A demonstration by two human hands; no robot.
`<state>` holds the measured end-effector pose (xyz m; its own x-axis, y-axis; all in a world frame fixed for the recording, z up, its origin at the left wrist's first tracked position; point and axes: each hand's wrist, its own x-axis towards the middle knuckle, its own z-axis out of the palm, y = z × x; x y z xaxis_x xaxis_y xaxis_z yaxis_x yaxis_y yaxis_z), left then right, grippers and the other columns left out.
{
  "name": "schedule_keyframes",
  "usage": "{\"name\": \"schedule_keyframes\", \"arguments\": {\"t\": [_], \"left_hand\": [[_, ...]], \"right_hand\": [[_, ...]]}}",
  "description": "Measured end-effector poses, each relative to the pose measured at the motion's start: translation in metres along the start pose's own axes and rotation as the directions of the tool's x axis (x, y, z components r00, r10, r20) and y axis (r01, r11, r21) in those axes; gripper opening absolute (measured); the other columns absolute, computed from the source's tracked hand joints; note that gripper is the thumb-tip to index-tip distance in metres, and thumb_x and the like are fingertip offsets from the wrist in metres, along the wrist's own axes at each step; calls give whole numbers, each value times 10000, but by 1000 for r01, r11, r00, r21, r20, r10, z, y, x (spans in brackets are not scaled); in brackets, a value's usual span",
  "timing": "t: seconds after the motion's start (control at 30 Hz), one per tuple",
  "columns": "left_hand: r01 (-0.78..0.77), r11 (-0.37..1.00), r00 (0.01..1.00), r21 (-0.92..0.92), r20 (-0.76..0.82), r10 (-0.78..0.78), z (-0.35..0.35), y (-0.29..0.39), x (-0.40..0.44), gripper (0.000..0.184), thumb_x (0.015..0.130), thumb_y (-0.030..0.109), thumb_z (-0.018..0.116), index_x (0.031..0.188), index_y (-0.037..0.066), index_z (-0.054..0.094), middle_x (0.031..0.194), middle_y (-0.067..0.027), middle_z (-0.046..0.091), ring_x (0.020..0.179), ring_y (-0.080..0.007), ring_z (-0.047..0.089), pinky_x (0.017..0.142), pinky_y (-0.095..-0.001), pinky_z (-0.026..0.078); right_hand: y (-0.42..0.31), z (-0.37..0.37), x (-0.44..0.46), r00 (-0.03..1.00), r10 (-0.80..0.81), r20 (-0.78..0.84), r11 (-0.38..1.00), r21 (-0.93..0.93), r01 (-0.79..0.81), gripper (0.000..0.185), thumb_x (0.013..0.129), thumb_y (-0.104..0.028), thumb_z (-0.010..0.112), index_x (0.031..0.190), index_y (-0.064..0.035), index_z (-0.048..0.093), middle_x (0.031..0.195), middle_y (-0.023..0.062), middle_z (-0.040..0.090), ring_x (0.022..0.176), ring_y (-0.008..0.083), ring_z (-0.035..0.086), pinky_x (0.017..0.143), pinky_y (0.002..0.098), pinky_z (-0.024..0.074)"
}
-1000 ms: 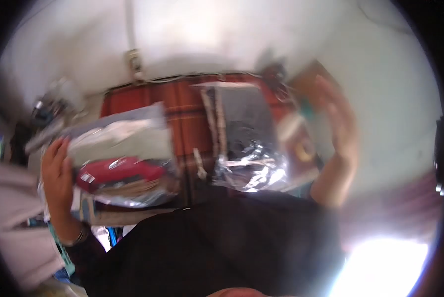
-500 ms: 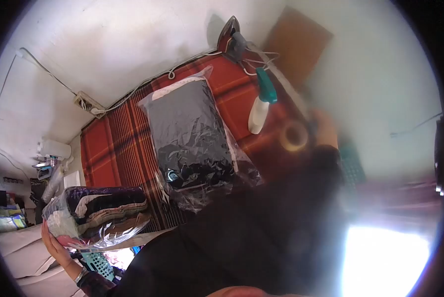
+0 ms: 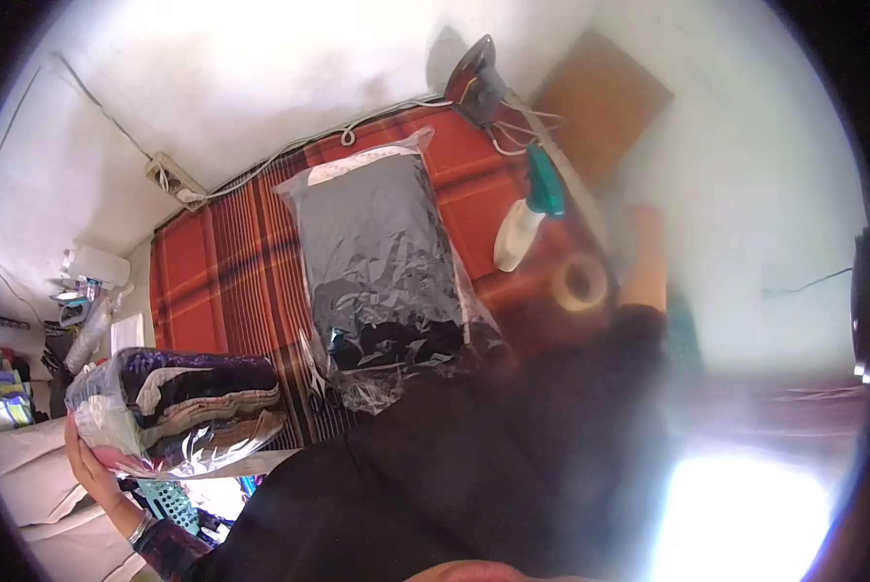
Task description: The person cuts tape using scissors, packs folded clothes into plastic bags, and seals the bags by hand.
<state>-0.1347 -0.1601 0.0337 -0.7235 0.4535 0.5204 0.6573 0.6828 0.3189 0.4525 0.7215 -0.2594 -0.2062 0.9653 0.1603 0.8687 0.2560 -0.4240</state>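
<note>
My left hand [image 3: 90, 469] lies with its fingers stretched flat against the left end of a clear plastic bag [image 3: 108, 419] of folded clothes [image 3: 212, 407]. This bag rests at the table's near left edge. A second clear bag with a folded dark grey garment [image 3: 372, 242] lies flat mid-table; neither hand touches it. A pair of scissors [image 3: 315, 384] sits between the two bags. My right hand [image 3: 646, 252] is at the table's right edge, hazy, its fingers indistinct. Nearest to it is a roll of tape [image 3: 580, 282].
A red plaid cloth [image 3: 197, 281] covers the table. A white spray bottle with a green head [image 3: 519, 233] stands near the right edge. The iron [image 3: 477, 82] is upright at the far corner, its cord trailing along the wall to a power socket [image 3: 174, 181]. Below left hangs a teal basket [image 3: 170, 506].
The view has tilted slightly, so everything appears shifted. My left hand stays against the bag of folded clothes. My right hand remains by the right edge, beside the tape roll.
</note>
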Motion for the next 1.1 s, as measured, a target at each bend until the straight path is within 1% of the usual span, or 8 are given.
{"name": "schedule_keyframes", "arguments": {"t": [0.17, 0.4, 0.47, 0.67, 0.8, 0.93, 1.0, 1.1], "left_hand": [[-170, 984, 985, 59, -8, 171, 2, -2, 6, 403, 955, 158, 361, 1258, -35, 544, 1340, -178, 517, 1291, -307, 436, 1098, -384, 280], [-323, 946, 946, -21, -38, 322, -8, 21, 11, 389, 816, 152, 489, 1154, 9, 619, 1233, -159, 592, 1187, -333, 515, 1034, -438, 343], [-336, 940, 940, -50, -74, 332, -13, 16, 6, 405, 802, 193, 515, 1161, 39, 622, 1213, -144, 608, 1178, -319, 528, 1029, -471, 333], [-322, 922, 947, -214, -86, 310, -15, 5, 4, 412, 808, 172, 487, 1200, 61, 552, 1241, -133, 586, 1198, -320, 508, 1076, -515, 262], [-328, 895, 944, -301, -76, 321, -12, -2, 5, 338, 812, 167, 507, 1132, 62, 530, 1239, -128, 590, 1217, -323, 501, 1075, -534, 257], [-336, 871, 941, -358, -93, 325, -10, -7, 6, 339, 802, 173, 521, 1119, 55, 529, 1227, -141, 593, 1230, -320, 494, 1071, -548, 250], [-328, 870, 944, -369, -97, 314, -9, -6, 5, 351, 801, 178, 520, 1128, 50, 529, 1220, -144, 594, 1228, -320, 495, 1073, -548, 246], [-326, 871, 945, -368, -96, 313, -9, -6, 4, 383, 802, 188, 518, 1155, 39, 526, 1209, -148, 597, 1224, -317, 498, 1078, -549, 236]], "right_hand": [[-198, -173, -118, 960, 119, -254, 964, 262, -50, 334, 781, -296, 690, 953, -12, 719, 951, 134, 712, 908, 220, 658, 830, 328, 484], [-460, -266, -275, 902, -424, -82, 829, 367, 423, 210, 811, -154, 689, 921, 25, 675, 814, 74, 633, 741, 124, 539, 723, 263, 433], [-526, -263, -328, 595, -779, 198, 561, 644, 520, 182, 766, -121, 722, 891, 9, 697, 737, 54, 597, 666, 99, 493, 649, 248, 399], [-708, -238, -456, 25, -881, 472, 405, 728, 553, 184, 754, -167, 760, 872, -28, 733, 668, 5, 607, 594, 61, 505, 512, 236, 386], [-776, -211, -503, 90, -748, 658, 626, 652, 429, 238, 780, -206, 747, 904, -5, 720, 774, 46, 676, 684, 76, 593, 614, 229, 463], [-808, -154, -491, 172, -787, 593, 599, 665, 445, 256, 768, -214, 760, 922, -18, 698, 739, 18, 629, 629, 93, 549, 551, 237, 425], [-821, -144, -488, 323, -747, 581, 662, 608, 437, 282, 770, -231, 759, 926, -10, 681, 725, 13, 623, 616, 88, 543, 551, 235, 423], [-831, -135, -484, 317, -748, 583, 661, 610, 437, 290, 770, -247, 761, 918, -11, 680, 718, 16, 623, 606, 83, 537, 548, 235, 421]]}}
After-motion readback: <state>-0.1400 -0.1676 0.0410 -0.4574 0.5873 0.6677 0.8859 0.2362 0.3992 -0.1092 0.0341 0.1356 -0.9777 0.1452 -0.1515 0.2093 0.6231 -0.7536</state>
